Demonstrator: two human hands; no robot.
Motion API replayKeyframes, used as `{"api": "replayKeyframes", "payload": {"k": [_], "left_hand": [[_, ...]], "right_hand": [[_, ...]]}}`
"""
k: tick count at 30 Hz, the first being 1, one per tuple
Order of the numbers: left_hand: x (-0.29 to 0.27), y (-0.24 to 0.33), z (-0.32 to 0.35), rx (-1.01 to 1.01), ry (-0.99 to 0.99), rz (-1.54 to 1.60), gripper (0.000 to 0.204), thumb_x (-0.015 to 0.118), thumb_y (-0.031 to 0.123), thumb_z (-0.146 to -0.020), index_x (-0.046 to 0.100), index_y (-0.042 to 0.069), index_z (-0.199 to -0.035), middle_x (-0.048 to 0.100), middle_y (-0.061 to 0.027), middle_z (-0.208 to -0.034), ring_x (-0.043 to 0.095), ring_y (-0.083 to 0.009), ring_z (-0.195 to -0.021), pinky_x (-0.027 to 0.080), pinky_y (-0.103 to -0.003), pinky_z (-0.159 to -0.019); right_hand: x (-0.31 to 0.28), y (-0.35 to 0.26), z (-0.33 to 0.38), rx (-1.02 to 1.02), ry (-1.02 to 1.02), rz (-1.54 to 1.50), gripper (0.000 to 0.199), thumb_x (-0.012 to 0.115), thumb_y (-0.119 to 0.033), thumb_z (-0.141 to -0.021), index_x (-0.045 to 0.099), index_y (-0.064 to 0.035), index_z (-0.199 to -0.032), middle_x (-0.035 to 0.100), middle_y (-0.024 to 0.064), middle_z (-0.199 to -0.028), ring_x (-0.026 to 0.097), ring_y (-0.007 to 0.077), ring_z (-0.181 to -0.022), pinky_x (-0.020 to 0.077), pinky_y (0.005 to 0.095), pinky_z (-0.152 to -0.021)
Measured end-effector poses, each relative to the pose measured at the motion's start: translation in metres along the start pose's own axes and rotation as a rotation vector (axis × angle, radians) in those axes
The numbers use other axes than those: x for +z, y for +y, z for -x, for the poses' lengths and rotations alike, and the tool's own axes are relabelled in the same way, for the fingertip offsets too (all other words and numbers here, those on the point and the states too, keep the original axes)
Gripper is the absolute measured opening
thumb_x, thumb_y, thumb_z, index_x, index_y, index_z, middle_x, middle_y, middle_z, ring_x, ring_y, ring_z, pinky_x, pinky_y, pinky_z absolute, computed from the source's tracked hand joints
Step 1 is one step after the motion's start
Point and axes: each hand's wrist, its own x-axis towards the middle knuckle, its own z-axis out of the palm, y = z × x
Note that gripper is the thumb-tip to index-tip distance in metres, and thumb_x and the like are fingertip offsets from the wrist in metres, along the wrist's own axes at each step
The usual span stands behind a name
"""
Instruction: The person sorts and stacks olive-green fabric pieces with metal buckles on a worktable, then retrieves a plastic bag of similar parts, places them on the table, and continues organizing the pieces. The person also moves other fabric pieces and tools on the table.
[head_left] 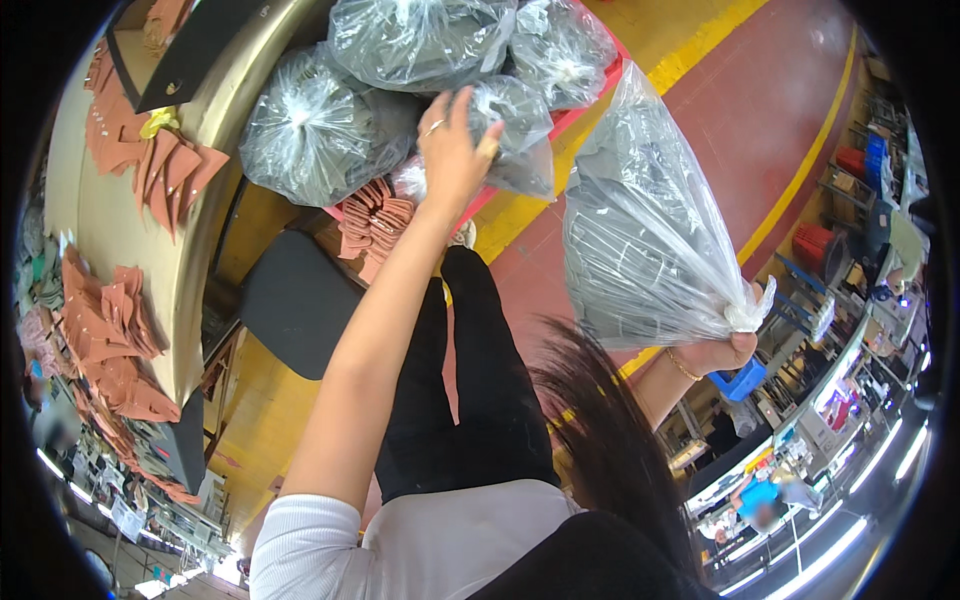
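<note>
My right hand (pixel 712 352) is closed around the gathered, knotted neck of a clear plastic bag (pixel 640 230) with grey contents, held out to the right above the floor. My left hand (pixel 458 150) reaches forward with its fingers apart, touching or just over a smaller clear bag (pixel 510 115) among other filled bags. Beside it on the left sits a large tied bag (pixel 320 130), and at the far side lies another filled bag (pixel 420 40). Below my left wrist is a stack of reddish-brown cut pieces (pixel 375 222).
The bags sit in a red crate (pixel 562 122). To the left runs a curved beige table (pixel 190 190) with brown pieces (pixel 120 330) on it. A black stool seat (pixel 297 303) stands near my legs. Yellow lines cross the red floor (pixel 740 110); racks and benches stand at right.
</note>
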Motion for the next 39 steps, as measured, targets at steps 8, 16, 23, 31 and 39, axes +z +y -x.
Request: {"api": "replayKeyframes", "payload": {"k": [8, 16, 23, 31, 39], "left_hand": [[-0.062, 0.057, 0.090, -0.591, -0.444, 1.112, 0.069, 0.040, 0.058, -0.098, 0.044, 0.002, -0.139, 0.046, -0.0166, -0.140, 0.045, -0.0246, -0.128, 0.031, -0.037, -0.109], [-0.167, 0.068, 0.109, -0.642, -0.441, 1.614, 0.090, 0.049, 0.072, -0.087, 0.037, 0.004, -0.144, 0.046, -0.0149, -0.141, 0.047, -0.0266, -0.127, 0.040, -0.041, -0.106], [-0.221, 0.044, 0.138, -0.506, -0.246, 1.762, 0.082, 0.056, 0.066, -0.086, 0.041, 0.010, -0.142, 0.050, -0.0136, -0.137, 0.049, -0.0264, -0.125, 0.039, -0.043, -0.107], [-0.269, 0.034, 0.147, -0.425, -0.088, 1.839, 0.081, 0.056, 0.066, -0.086, 0.041, 0.009, -0.142, 0.050, -0.0138, -0.137, 0.049, -0.0266, -0.125, 0.039, -0.043, -0.107], [-0.302, 0.039, 0.156, -0.386, -0.017, 1.855, 0.080, 0.056, 0.065, -0.087, 0.041, 0.009, -0.142, 0.050, -0.0140, -0.137, 0.049, -0.0267, -0.125, 0.039, -0.043, -0.107]], "right_hand": [[0.042, 0.025, 0.023, -0.006, -0.009, -0.055, 0.033, 0.063, -0.020, -0.068, 0.053, -0.0058, -0.097, 0.065, 0.0176, -0.102, 0.061, 0.0356, -0.104, 0.0525, 0.0549, -0.089], [0.116, 0.064, 0.045, 0.185, -0.075, -0.267, 0.056, 0.058, -0.023, -0.066, 0.051, 0.0033, -0.115, 0.062, 0.0208, -0.111, 0.061, 0.0358, -0.102, 0.0502, 0.0523, -0.092], [0.172, 0.076, 0.072, 0.154, -0.364, -0.201, 0.058, 0.062, -0.028, -0.072, 0.049, -0.0017, -0.123, 0.058, 0.0213, -0.123, 0.057, 0.0363, -0.113, 0.0455, 0.0518, -0.099], [0.193, 0.070, 0.124, 0.201, -0.474, -0.142, 0.080, 0.064, -0.026, -0.079, 0.024, 0.0032, -0.142, 0.042, 0.0291, -0.137, 0.045, 0.0375, -0.125, 0.0315, 0.0508, -0.108], [0.271, 0.036, 0.162, 0.218, -0.595, 0.345, 0.038, 0.075, -0.007, -0.065, 0.041, -0.0092, -0.080, 0.059, 0.0099, -0.080, 0.054, 0.0150, -0.068, 0.0435, 0.0281, -0.066]]}}
